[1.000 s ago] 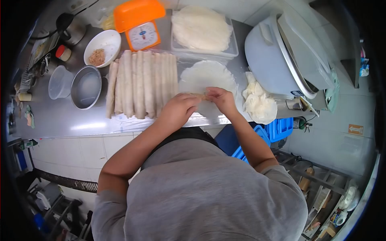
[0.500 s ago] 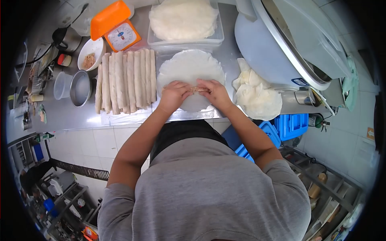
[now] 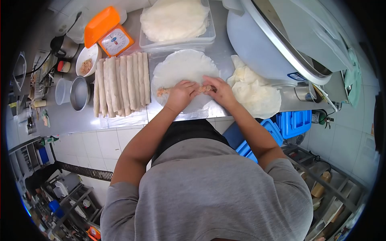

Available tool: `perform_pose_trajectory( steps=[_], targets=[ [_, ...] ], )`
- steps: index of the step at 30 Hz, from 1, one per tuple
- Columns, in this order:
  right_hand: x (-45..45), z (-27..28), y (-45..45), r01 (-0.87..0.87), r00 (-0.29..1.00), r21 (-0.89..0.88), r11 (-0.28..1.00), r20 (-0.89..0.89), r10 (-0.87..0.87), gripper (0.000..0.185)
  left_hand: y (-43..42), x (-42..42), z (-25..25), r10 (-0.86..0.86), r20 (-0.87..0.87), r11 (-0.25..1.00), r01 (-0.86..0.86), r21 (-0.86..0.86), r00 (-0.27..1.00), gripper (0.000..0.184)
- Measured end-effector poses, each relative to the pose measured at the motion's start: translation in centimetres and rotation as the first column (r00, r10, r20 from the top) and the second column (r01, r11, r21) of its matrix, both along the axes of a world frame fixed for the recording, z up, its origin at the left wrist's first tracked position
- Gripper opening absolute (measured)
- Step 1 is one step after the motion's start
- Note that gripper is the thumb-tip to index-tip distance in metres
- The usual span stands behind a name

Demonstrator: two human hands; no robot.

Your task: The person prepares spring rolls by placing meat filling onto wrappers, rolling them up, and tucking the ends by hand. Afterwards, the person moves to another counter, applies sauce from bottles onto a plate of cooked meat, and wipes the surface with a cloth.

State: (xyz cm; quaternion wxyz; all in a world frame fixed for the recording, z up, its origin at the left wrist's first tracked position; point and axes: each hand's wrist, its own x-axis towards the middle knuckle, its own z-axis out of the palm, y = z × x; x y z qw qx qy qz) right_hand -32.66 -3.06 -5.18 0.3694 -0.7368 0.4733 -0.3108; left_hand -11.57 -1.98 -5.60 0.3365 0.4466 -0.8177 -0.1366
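Over at the left end of the stainless-steel table (image 3: 64, 116), what's been set out?

– Ok so, a see-through round plastic tub (image 3: 62, 91) and a round grey metal bowl (image 3: 80, 94) are lined up side by side, with a white round bowl (image 3: 93, 52) just behind, part-filled with some orange-pink mix (image 3: 86, 66). Next along, an orange kitchen scale with a white dial (image 3: 115, 40) is parked behind a row of long pale rolls (image 3: 122, 84).

And the middle?

– A thin, white, round sheet (image 3: 183, 66) is laid out flat, and a clear plastic tray (image 3: 177, 44) stacked with more sheets is set behind it. Across the near half, a lumpy pinkish-brown strip of filling (image 3: 161, 92) is laid, poking out past the left hand (image 3: 183, 95).

How's it being held?

– The left fingers are curled over the strip; whether it's gripped can't be told, the underside's hidden. By the right hand (image 3: 219, 91), its right end is pinched between thumb and fingers.

Far right?

– Crumpled cream-coloured sheets (image 3: 257, 96) are piled beside that hand, near a big pale blue-grey tub with a silvery rim (image 3: 257, 48).
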Motion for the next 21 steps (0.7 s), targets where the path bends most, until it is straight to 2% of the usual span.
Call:
perform_pose_trajectory(
  steps=[4,7,9,10,13,16,19,21],
  targets=[
    [-0.5,-0.1,-0.1,0.027,1.000,-0.002,1.000,-0.007,-0.027,0.052,-0.5,-1.1,-0.3,-0.025,0.011,0.999,0.026,-0.029,1.000,0.021],
    [-0.9,1.1,0.3,0.072,0.972,0.124,0.990,0.214,-0.098,0.048,-0.9,-1.8,0.2,-0.044,0.027,0.999,0.045,-0.020,0.999,0.019],
    [-1.8,-0.9,0.3,0.081,0.985,0.021,0.997,0.153,-0.083,0.048,-0.7,-2.3,0.5,-0.045,0.013,0.999,0.045,-0.027,0.999,0.018],
    [-2.0,-1.4,0.4,0.085,0.989,-0.025,0.996,0.122,-0.082,0.047,-0.9,-2.7,0.3,-0.102,-0.003,0.994,0.102,-0.029,0.995,0.020],
    [-2.4,-2.3,0.2,0.082,0.980,0.080,0.993,0.176,-0.095,0.044,-1.4,-4.1,-0.3,-0.100,0.026,0.994,0.101,-0.043,0.995,0.022],
    [-2.9,-2.3,0.2,0.065,0.934,0.179,0.982,0.335,-0.123,0.047,-1.3,-5.1,1.2,-0.113,0.087,0.994,0.112,0.018,0.990,0.025],
    [-2.5,-2.2,0.2,0.140,0.870,0.239,0.961,0.434,-0.234,0.056,-1.8,-6.7,0.1,-0.199,0.044,0.979,0.200,-0.028,0.979,0.026],
    [-2.5,-2.2,0.2,0.143,0.868,0.259,0.955,0.432,-0.247,0.060,-1.9,-6.5,0.0,-0.207,0.061,0.978,0.206,0.031,0.976,0.028]
  ],
)
